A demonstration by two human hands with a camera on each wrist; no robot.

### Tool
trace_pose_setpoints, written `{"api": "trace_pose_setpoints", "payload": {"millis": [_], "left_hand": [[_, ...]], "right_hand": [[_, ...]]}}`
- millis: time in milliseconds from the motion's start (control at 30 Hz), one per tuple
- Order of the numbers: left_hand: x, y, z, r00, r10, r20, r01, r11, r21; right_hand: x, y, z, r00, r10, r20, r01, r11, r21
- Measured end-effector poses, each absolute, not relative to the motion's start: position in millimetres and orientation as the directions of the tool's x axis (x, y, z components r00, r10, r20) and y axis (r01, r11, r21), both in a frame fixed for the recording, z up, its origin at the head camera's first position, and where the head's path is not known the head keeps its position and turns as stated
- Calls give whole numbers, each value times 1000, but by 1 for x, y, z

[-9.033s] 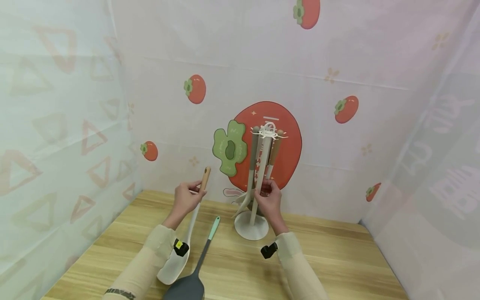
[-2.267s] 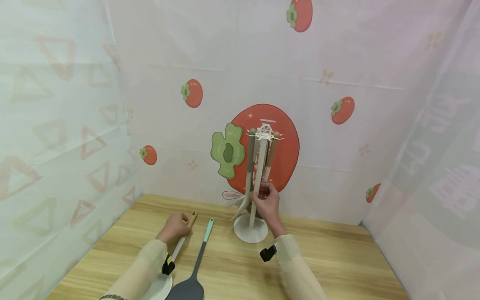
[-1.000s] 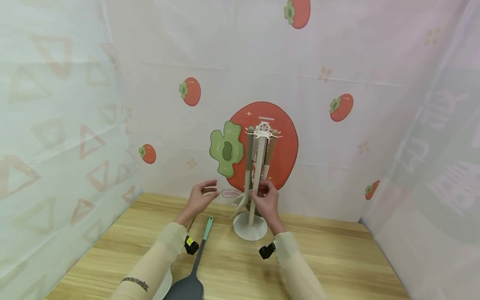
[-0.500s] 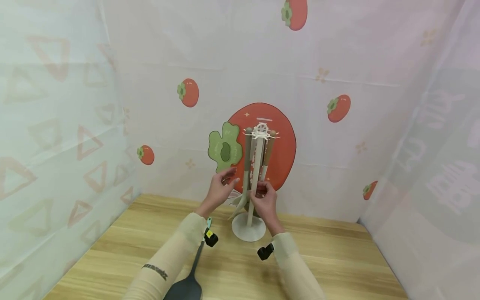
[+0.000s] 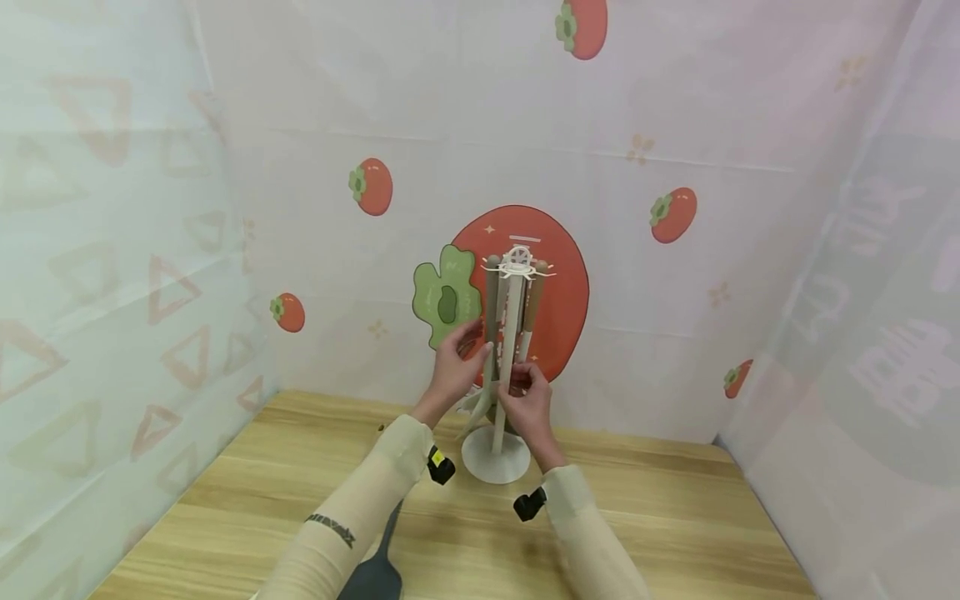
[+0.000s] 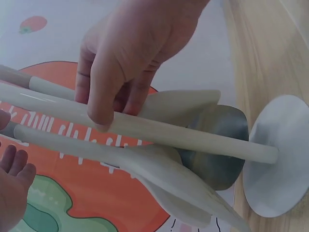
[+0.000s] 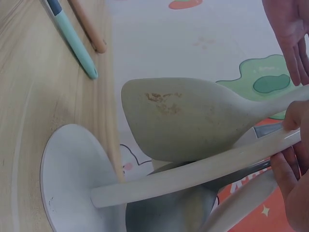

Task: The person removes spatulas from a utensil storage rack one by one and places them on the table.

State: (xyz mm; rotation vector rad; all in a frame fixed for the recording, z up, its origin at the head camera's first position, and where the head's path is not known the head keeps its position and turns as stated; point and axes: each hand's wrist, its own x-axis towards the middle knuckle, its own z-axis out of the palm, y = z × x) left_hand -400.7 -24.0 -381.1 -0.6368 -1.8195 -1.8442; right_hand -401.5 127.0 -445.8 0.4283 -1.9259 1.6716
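A white utensil rack (image 5: pixel 510 333) with a hooked top and round base stands near the back wall. My right hand (image 5: pixel 531 408) grips its pole, thumb in front and fingers behind, as the left wrist view shows close up. Several utensils hang from the hooks, among them a pale turner (image 7: pixel 178 121) with a stained blade and a dark ladle (image 7: pixel 169 212). My left hand (image 5: pixel 452 371) is at the rack's left side, thumb and fingers spread either side of the turner's grey-topped handle (image 5: pixel 491 292). Its fingers stay apart and uncurled in the left wrist view.
A dark turner (image 5: pixel 375 575) lies on the wooden table, its mint handle (image 7: pixel 77 46) toward the rack. Beside it is a wooden handle (image 7: pixel 89 24); my left forearm covers the rest of that utensil in the head view. Printed cloth walls (image 5: pixel 675 375) stand behind and at both sides.
My left hand earlier held the white wooden-handled utensil, laid it on the table left of the dark turner and let go. It has since moved right to the rack. My right hand keeps gripping the pole.
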Motion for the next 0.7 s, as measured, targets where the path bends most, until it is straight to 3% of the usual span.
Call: {"api": "trace_pose_setpoints", "payload": {"millis": [333, 700], "left_hand": [[-404, -11, -366, -791, -36, 610, 611, -47, 790], [-403, -8, -361, -776, -49, 629, 630, -2, 777]], "right_hand": [[-400, 125, -443, -797, 124, 591, -564, 196, -802], [-367, 125, -415, -794, 72, 603, -583, 190, -790]]}}
